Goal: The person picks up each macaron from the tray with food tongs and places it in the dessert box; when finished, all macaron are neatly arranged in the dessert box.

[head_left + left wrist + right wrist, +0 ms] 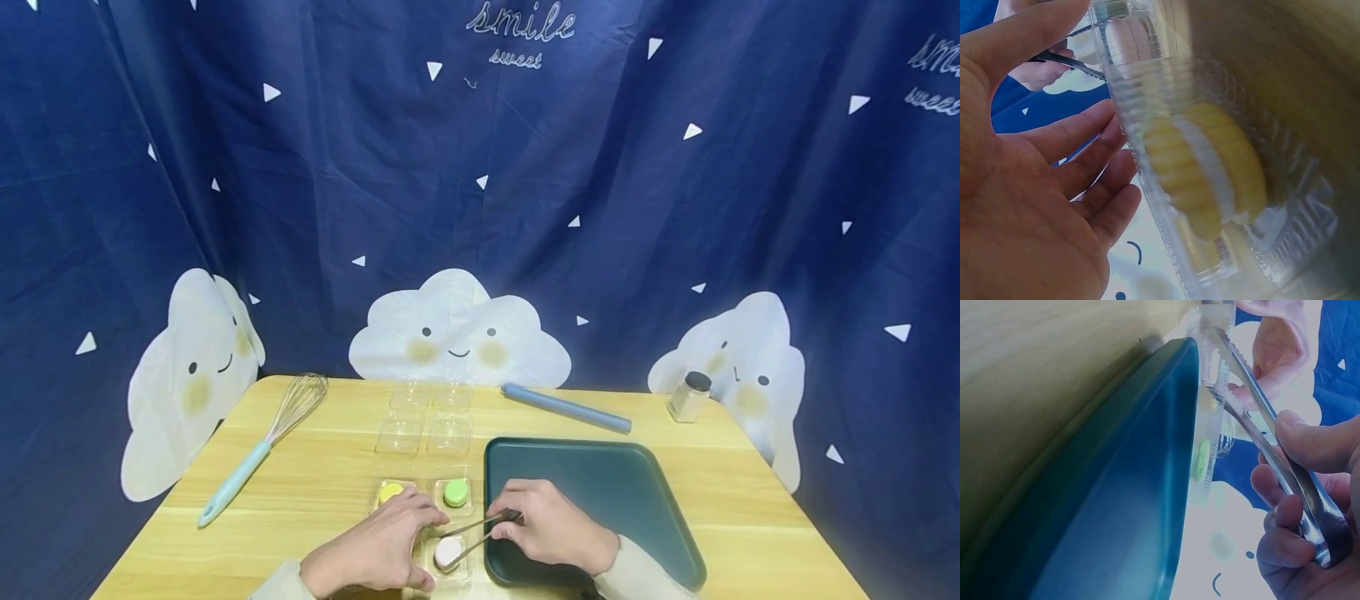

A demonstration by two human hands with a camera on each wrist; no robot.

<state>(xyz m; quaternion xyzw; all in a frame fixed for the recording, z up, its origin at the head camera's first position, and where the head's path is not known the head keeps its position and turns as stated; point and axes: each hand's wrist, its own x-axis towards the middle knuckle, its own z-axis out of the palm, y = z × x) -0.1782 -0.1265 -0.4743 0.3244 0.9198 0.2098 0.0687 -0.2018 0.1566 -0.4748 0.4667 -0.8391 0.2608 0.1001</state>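
Observation:
My right hand (547, 525) holds metal tongs (1325, 519), thumb on one arm and fingers curled round the other. The tips of the tongs are on either side of a pale pink macaron (447, 552) in a clear plastic box (463, 577). My left hand (382, 537) is spread beside that box, fingertips near its edge and nothing in the palm. A green macaron (455, 492) and a yellow macaron (389, 491) occupy compartments farther back. Close up in the left wrist view, a blurred yellow macaron (1179, 156) shows through the ribbed plastic.
Right of the box lies a dark green tray (592, 475), partly under my right forearm. Clear plastic compartments (400, 437) extend toward the back. A whisk (258, 454) lies at left, a blue-grey rod (566, 407) at back, and a black-lidded jar (686, 400) at back right.

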